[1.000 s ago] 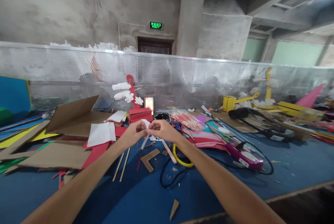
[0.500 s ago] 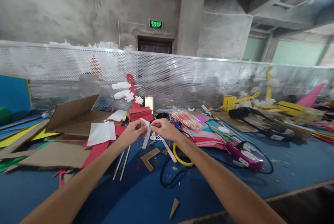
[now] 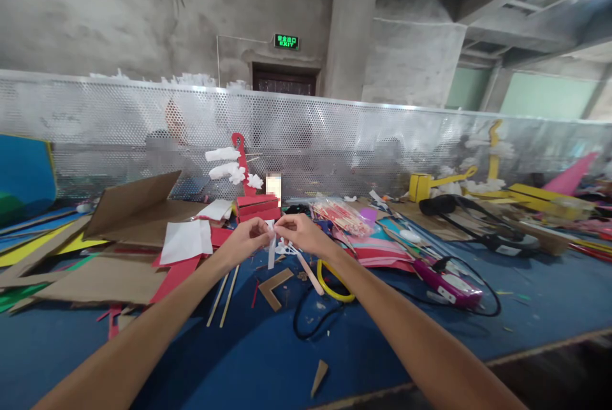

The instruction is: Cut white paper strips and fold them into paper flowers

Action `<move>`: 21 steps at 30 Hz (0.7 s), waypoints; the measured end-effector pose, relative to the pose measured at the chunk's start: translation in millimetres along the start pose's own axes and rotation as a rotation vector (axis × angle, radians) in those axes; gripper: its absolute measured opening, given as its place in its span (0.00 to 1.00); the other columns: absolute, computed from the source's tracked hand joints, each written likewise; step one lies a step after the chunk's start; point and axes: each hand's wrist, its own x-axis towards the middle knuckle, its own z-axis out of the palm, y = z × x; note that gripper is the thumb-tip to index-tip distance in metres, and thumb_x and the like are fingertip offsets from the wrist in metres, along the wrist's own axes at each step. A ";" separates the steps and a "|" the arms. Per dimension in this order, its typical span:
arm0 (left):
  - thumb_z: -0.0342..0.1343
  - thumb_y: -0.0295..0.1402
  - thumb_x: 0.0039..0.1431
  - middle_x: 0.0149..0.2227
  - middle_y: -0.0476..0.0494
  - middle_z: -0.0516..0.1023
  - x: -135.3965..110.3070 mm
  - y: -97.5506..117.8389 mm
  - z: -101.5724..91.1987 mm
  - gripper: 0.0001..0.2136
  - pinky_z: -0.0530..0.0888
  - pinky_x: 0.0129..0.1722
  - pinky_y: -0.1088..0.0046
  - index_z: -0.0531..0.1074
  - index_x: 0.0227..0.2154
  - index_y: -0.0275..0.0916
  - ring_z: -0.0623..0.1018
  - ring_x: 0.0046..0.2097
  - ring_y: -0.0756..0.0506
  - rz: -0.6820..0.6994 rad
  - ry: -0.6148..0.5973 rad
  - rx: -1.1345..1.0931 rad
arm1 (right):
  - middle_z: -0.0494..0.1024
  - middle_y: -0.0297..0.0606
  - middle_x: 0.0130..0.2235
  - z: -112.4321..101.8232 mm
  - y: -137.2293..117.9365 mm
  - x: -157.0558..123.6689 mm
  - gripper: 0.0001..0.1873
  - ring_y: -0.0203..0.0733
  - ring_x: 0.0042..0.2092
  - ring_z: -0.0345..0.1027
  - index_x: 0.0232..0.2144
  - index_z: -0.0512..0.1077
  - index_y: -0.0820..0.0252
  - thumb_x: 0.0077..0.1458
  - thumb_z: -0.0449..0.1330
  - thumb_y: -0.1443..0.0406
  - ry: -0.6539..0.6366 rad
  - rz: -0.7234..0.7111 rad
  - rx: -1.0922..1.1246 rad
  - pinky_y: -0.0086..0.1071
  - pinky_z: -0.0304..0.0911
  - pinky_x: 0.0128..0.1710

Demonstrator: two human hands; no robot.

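Note:
Both of my arms reach out over a blue table [image 3: 268,359]. My left hand [image 3: 247,241] and my right hand [image 3: 302,233] meet above it, each pinching the top of a small white paper strip [image 3: 271,250] that hangs down between the fingertips. Just beyond the hands stands a red cardboard model [image 3: 256,206] with white paper tufts on a red upright. Under the hands lie a brown cardboard corner piece [image 3: 272,287], thin wooden sticks [image 3: 224,298] and a yellow ring [image 3: 332,279].
Brown cardboard sheets [image 3: 129,215] and white paper [image 3: 185,241] lie at the left. A pink glue gun [image 3: 447,285] with a black cable sits at the right, near a bag of sticks [image 3: 340,215]. A perforated metal screen [image 3: 335,142] closes the far side.
The white strip now hangs straighter and shorter between my fingertips. My hands have shifted slightly closer together. The view has tilted down a little.

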 end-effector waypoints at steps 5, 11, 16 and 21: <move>0.55 0.43 0.54 0.26 0.48 0.74 1.0 -2.3 0.2 0.13 0.69 0.30 0.74 0.67 0.29 0.37 0.73 0.28 0.49 0.025 0.000 0.084 | 0.74 0.36 0.25 1.7 3.4 1.1 0.12 0.34 0.25 0.66 0.31 0.74 0.66 0.53 0.57 0.62 0.024 0.007 -0.007 0.25 0.61 0.25; 0.54 0.41 0.55 0.25 0.48 0.74 1.5 -1.4 -0.9 0.13 0.67 0.28 0.75 0.70 0.27 0.35 0.72 0.27 0.49 0.036 0.013 0.168 | 0.76 0.38 0.26 3.6 5.6 1.3 0.12 0.35 0.25 0.68 0.30 0.76 0.66 0.51 0.58 0.62 0.060 0.009 -0.002 0.26 0.63 0.26; 0.53 0.41 0.54 0.23 0.49 0.71 2.3 -2.7 -1.0 0.13 0.64 0.26 0.76 0.71 0.24 0.35 0.70 0.25 0.50 0.018 0.017 0.209 | 0.76 0.38 0.26 6.5 2.9 1.2 0.12 0.35 0.25 0.68 0.29 0.77 0.66 0.50 0.58 0.63 0.101 0.037 -0.032 0.26 0.63 0.25; 0.53 0.39 0.54 0.23 0.49 0.73 4.2 -7.8 -1.3 0.11 0.65 0.27 0.76 0.70 0.25 0.36 0.71 0.26 0.49 0.023 0.049 0.213 | 0.77 0.39 0.25 8.2 4.0 1.4 0.13 0.36 0.25 0.68 0.31 0.77 0.67 0.50 0.58 0.61 0.123 0.038 -0.051 0.26 0.62 0.24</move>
